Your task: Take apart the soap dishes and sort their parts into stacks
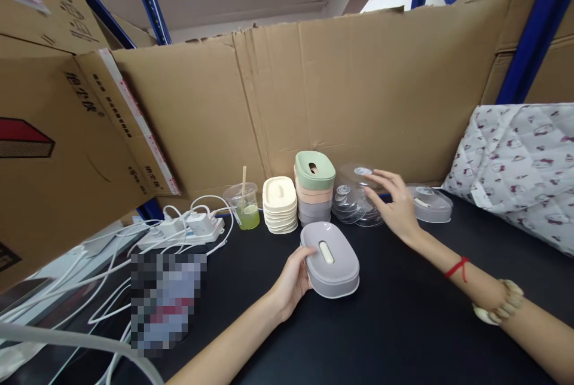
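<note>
My left hand (293, 282) grips the left side of a grey oval box (334, 268) with a pale oval piece on its top. My right hand (397, 205) reaches over the clear plastic lids (352, 208), its thumb and fingers at the edge of an upper clear lid (359, 173). Left of these lids stands a stack of green, peach and grey parts (315, 185), with a green one on top. A stack of cream pieces (280, 202) is beside it. Another grey box with a clear cover (433, 205) sits right of my right hand.
A cup of green drink (249, 214) stands left of the stacks. White cables and a power strip (179, 235) lie at the left. Cardboard (359, 86) walls the back of the black table (394, 325); a patterned quilted bag (524, 164) is at the right.
</note>
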`<act>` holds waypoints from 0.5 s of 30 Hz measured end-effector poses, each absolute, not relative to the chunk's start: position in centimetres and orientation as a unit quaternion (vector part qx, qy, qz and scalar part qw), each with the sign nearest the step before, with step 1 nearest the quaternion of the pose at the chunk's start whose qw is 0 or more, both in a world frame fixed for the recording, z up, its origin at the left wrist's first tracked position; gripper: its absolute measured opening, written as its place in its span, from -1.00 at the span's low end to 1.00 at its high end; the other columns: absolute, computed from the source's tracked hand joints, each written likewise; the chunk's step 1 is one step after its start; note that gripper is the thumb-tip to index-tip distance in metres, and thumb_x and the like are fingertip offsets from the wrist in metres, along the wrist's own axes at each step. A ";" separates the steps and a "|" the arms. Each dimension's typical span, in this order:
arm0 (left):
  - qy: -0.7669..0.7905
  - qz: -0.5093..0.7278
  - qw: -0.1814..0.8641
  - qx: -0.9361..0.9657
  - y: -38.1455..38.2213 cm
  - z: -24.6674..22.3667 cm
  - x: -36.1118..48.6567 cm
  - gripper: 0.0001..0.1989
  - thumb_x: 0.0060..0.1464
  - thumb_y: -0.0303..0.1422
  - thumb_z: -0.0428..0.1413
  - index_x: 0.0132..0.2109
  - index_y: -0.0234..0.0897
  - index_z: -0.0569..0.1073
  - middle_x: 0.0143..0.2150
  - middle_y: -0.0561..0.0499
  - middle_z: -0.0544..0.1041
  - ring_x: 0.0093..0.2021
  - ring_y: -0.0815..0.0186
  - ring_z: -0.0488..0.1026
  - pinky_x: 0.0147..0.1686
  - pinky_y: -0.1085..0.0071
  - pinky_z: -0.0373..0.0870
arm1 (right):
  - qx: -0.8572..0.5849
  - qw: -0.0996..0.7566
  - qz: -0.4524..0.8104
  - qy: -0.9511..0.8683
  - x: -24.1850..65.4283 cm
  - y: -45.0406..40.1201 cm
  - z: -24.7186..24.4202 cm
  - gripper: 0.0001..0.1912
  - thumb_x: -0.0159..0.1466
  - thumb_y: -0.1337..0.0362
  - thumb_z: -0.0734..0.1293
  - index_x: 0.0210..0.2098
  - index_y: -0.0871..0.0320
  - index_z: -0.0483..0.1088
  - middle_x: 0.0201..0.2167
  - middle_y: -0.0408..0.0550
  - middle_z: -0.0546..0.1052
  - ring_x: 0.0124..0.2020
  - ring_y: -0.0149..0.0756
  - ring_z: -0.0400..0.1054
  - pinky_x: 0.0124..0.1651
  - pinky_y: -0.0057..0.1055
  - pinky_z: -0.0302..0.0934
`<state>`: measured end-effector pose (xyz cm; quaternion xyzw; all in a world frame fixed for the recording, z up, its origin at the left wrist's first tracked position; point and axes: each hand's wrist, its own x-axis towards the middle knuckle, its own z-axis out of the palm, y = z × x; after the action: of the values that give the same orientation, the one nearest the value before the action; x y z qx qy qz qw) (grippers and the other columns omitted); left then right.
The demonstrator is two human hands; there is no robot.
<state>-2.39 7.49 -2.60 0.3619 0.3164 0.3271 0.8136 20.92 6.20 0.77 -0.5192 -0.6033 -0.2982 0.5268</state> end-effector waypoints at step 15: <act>0.183 0.409 0.821 0.356 6.2 -1.4 -2.8 -0.72 0.32 -0.39 -0.10 0.05 -0.45 0.37 -0.07 -0.20 0.44 -0.11 0.08 0.42 -0.19 0.33 0.47 | -0.418 0.497 -0.178 -0.739 12.7 1.1 -2.0 -0.72 0.31 0.06 0.27 -0.14 0.10 0.46 -0.08 0.09 0.45 0.02 -0.03 0.31 -0.06 -0.12 0.31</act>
<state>-2.84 6.22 -1.43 0.3556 0.1826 0.4085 0.8206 12.66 1.09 -2.04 -0.4183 -0.7390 -0.1775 0.4975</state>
